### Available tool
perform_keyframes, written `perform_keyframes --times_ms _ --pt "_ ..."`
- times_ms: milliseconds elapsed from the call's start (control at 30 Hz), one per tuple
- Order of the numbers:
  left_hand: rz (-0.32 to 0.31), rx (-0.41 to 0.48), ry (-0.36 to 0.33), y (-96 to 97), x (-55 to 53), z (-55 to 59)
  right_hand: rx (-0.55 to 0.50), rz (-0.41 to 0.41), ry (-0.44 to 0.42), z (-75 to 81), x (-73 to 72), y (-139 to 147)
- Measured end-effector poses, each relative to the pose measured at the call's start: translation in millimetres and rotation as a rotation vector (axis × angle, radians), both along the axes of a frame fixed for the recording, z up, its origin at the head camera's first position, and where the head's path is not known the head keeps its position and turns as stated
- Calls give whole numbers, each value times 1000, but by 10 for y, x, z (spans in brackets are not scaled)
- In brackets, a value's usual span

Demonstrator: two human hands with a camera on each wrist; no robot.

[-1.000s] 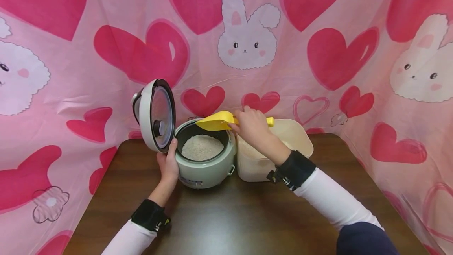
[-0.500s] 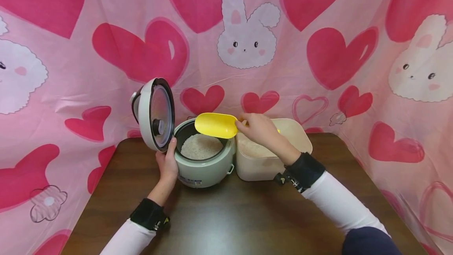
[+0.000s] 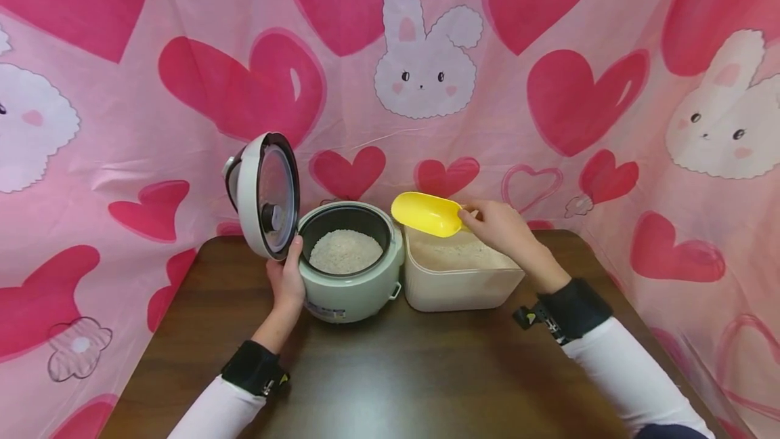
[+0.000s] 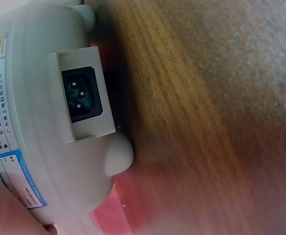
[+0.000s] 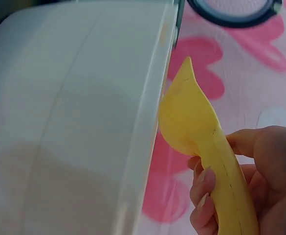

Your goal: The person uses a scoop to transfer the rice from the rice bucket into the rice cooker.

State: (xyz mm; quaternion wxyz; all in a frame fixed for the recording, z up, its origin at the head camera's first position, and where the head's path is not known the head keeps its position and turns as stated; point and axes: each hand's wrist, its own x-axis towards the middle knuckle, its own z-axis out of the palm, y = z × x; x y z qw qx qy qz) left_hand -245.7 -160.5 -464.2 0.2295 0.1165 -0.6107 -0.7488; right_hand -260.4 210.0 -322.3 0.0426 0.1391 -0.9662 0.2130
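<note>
My left hand [image 3: 286, 283] lies against the side of a pale green rice cooker [image 3: 347, 297], thumb up by the raised lid [image 3: 246, 202]. Most of its other fingers are hidden. White rice [image 3: 345, 252] is heaped in the dark inner pot. With my right hand [image 3: 500, 225] I grip the handle of a yellow scoop [image 3: 426, 214], held over the cream bin [image 3: 463, 290] to the cooker's right. No rice shows in the scoop's hollow. In the right wrist view fingers and thumb wrap its handle [image 5: 228, 181].
Loose rice [image 3: 460, 253] covers the bin's inside. Bin and cooker stand side by side at the back of a dark wooden table [image 3: 390, 371]. A pink heart-patterned cloth [image 3: 347, 107] hangs close behind. The left wrist view shows the cooker's power socket [image 4: 81, 94].
My right hand has carried the scoop rightward, from over the cooker's pot to over the bin, turning its hollow into view. The left hand, cooker and lid have stayed put.
</note>
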Motion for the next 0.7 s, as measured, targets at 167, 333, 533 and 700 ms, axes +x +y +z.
perform_keyframes --times_ms 167,333,533,700 --pt "7 -10 8 -5 -19 15 -17 -31 -64 -51 14 317" --pt "15 -11 -7 5 -17 4 84 -110 -107 -99 50 513" --pt "61 5 8 26 -31 -9 229 -158 -123 -122 103 551" --pt "60 2 7 20 -41 -31 385 -192 -11 -177 169 443"
